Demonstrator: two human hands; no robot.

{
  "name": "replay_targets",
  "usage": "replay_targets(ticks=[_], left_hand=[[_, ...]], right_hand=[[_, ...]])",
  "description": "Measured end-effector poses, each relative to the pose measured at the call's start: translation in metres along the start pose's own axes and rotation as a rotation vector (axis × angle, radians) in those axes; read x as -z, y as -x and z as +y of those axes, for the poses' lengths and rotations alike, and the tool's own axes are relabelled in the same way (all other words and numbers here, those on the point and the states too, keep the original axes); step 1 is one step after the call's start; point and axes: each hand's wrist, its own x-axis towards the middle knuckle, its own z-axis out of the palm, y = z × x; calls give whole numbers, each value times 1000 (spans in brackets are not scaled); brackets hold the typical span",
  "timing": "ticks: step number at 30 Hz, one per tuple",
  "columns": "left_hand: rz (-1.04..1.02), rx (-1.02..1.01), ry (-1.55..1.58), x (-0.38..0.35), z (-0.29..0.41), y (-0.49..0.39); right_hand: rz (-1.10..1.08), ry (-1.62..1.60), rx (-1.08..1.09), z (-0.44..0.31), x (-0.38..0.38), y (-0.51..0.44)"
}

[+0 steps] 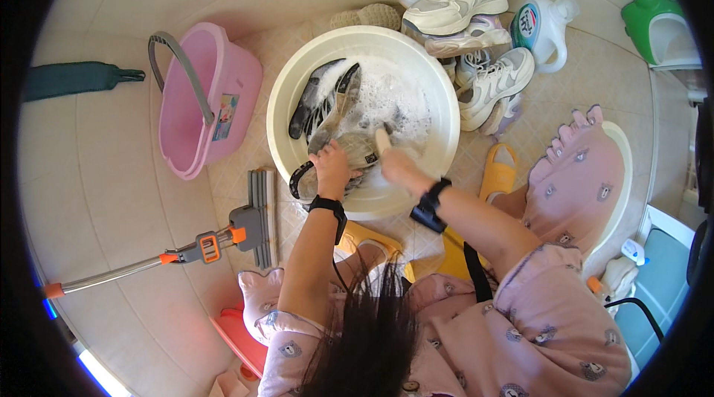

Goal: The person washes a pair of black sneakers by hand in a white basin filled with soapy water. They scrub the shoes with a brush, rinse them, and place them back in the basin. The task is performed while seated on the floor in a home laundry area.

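A cream plastic basin of sudsy water stands on the tiled floor before me. My left hand grips a wet grey shoe at the basin's near left side. In my right hand is a pale-handled brush, held against or just beside that shoe; its bristles are hidden. Farther left in the basin, a dark shoe lies partly under foam. Some shoe parts overlap, so where one ends and another starts is unclear.
White sneakers are piled behind the basin to the right, near a detergent bottle. Left of the basin stand a pink bucket and a sponge mop. Yellow slippers and a green-framed child's potty are on the right.
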Motion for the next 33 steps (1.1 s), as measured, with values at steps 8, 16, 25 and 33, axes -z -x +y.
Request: replay_targets(ticks=[8, 16, 25, 33], left_hand=[[27, -27, -11, -8, 1, 3], [40, -59, -62, 44, -31, 31], [-376, 200, 1228, 32, -95, 39], [-72, 172, 1034, 13, -75, 57]], right_hand=[[89, 12, -16, 11, -6, -12], [499, 2, -252, 63, 5, -27], [341, -450, -29, -3, -13, 20], [174, 39, 202, -56, -21, 47]])
